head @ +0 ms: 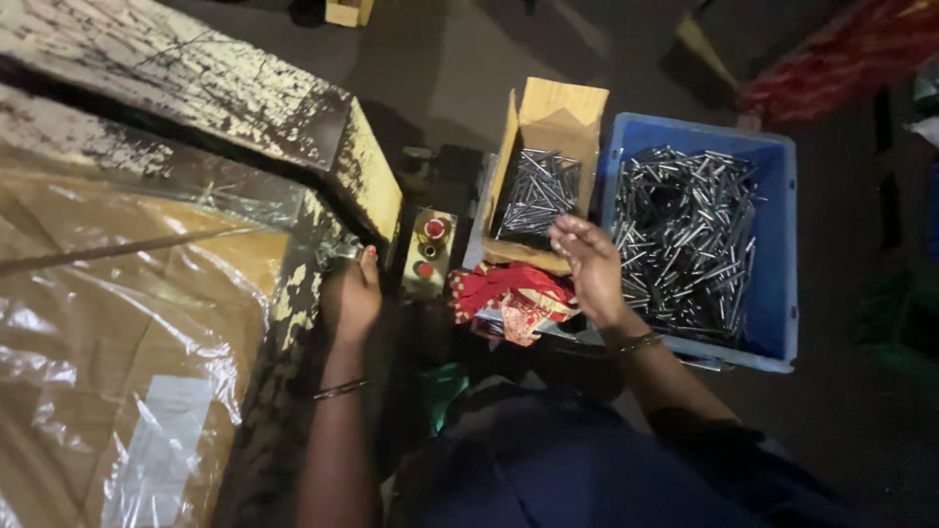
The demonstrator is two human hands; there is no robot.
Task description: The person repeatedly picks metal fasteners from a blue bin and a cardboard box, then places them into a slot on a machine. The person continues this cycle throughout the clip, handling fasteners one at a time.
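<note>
Hovering open-fingered, right hand (pixel 590 266) just above wooden box (pixel 548 122) of metal pins (pixel 536 196), touching none; left hand (pixel 354 293) curled against machine edge (pixel 367 186), grip contents unclear.

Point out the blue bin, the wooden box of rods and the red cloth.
blue bin (pixel 782 244): head view, right wall.
wooden box (pixel 562 103): head view, back wall.
red cloth (pixel 509 288): head view, middle fold.

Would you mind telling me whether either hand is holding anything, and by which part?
It cannot be told: the right hand hovers over the box of pins, the left hand rests at the machine edge.
</note>
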